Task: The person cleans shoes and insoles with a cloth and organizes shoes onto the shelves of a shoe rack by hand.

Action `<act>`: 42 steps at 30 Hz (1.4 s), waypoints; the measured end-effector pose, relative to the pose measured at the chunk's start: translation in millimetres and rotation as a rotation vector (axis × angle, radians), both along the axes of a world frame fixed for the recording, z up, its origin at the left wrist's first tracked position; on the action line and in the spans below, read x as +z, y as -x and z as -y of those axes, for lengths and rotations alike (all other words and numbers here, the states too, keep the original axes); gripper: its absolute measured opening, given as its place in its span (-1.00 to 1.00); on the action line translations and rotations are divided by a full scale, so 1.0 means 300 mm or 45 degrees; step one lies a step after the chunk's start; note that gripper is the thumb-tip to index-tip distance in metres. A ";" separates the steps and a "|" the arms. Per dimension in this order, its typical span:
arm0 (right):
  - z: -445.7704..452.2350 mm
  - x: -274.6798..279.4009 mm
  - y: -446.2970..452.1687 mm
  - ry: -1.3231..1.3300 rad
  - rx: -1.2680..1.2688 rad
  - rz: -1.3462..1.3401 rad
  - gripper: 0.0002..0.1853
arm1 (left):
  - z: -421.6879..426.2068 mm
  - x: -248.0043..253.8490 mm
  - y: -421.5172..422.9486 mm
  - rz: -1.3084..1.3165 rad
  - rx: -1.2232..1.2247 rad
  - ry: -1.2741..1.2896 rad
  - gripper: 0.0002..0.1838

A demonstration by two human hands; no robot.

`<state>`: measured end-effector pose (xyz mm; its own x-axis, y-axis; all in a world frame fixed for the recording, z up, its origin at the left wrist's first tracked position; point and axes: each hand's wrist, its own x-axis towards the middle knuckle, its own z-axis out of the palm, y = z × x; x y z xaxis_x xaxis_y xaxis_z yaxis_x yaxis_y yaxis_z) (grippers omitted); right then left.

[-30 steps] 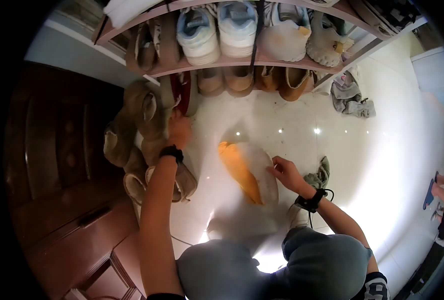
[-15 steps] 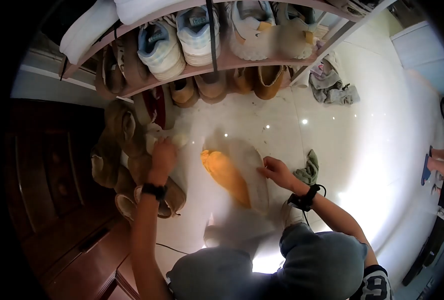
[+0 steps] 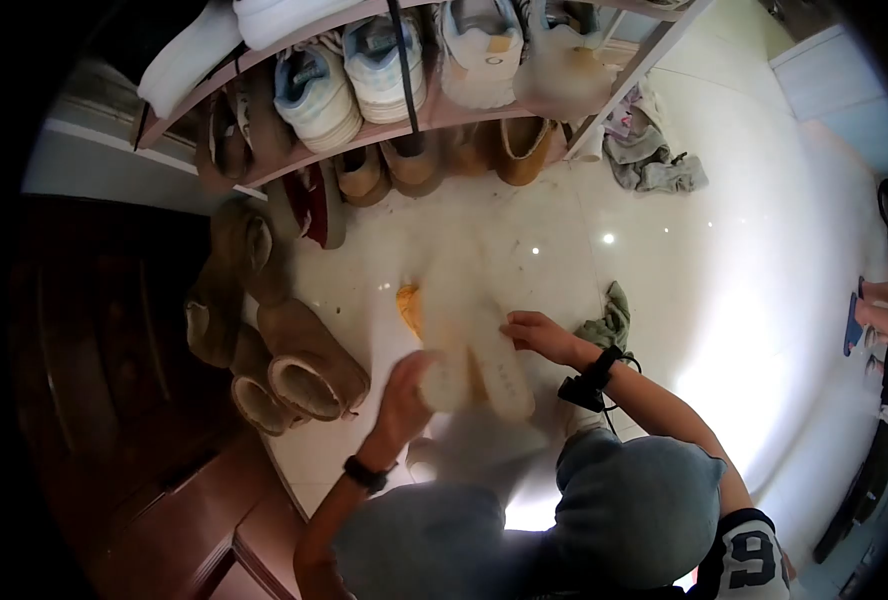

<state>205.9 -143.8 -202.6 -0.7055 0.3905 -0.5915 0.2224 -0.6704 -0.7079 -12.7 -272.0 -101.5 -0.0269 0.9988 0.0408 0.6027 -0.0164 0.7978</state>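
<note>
Two pale, sole-shaped pieces are side by side in front of my knees, blurred at their upper parts. My left hand [image 3: 406,400] is closed on the left pale sole-shaped piece [image 3: 446,378]. With fingers pinched at its upper right edge, my right hand [image 3: 542,338] holds the right pale sole-shaped piece [image 3: 507,382]. Small marks show on the lower part of the right piece. Behind them, an orange-yellow item [image 3: 410,308] is mostly hidden.
Sneakers [image 3: 316,95] stand on a pink shoe rack [image 3: 434,122], with brown shoes [image 3: 521,150] beneath. Brown boots [image 3: 314,375] sit left by a dark wooden door [image 3: 94,350]. Grey cloths [image 3: 654,160] and a green cloth [image 3: 607,320] lie right. Another person's legs [image 3: 882,310] show far right.
My left hand has moved from beside the red shoe down and right, bringing a pale piece beside the one at my right hand. The orange-yellow item is now mostly covered. The view has shifted.
</note>
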 end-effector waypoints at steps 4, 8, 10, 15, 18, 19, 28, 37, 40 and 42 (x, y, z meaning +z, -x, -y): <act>0.025 -0.003 0.011 0.081 -0.052 0.041 -0.74 | 0.052 -0.093 -0.132 0.032 -0.239 0.346 -0.76; 0.035 0.002 -0.020 -0.048 -0.083 0.142 -0.80 | 0.135 -0.184 -0.188 -0.070 -0.294 0.065 -0.82; 0.028 0.010 -0.030 -0.280 -0.213 0.211 -0.80 | 0.132 -0.181 -0.192 -0.144 -0.280 -0.021 -0.82; -0.081 0.050 -0.050 -0.766 -0.511 0.369 -0.81 | 0.153 -0.206 -0.189 -0.118 -0.171 -0.006 -0.76; -0.068 0.115 -0.015 -0.546 -0.393 0.339 -0.79 | 0.163 -0.234 -0.214 -0.088 -0.220 0.077 -0.66; -0.033 0.109 0.006 -0.546 -0.394 0.345 -0.79 | 0.164 -0.244 -0.223 -0.041 -0.207 0.079 -0.69; 0.042 0.185 0.051 -1.106 -0.067 0.572 -0.85 | 0.159 -0.203 -0.210 0.052 -0.031 0.041 -0.79; 0.096 0.159 0.153 -1.350 0.357 0.002 -0.83 | 0.147 -0.214 -0.225 0.046 -0.068 -0.023 -0.85; 0.087 0.191 0.128 -1.427 0.606 0.199 -0.75 | 0.123 -0.142 -0.220 0.274 0.100 0.213 -0.82; 0.094 0.205 0.086 -1.426 0.312 0.451 -0.68 | 0.129 -0.142 -0.223 0.481 0.257 0.408 -0.79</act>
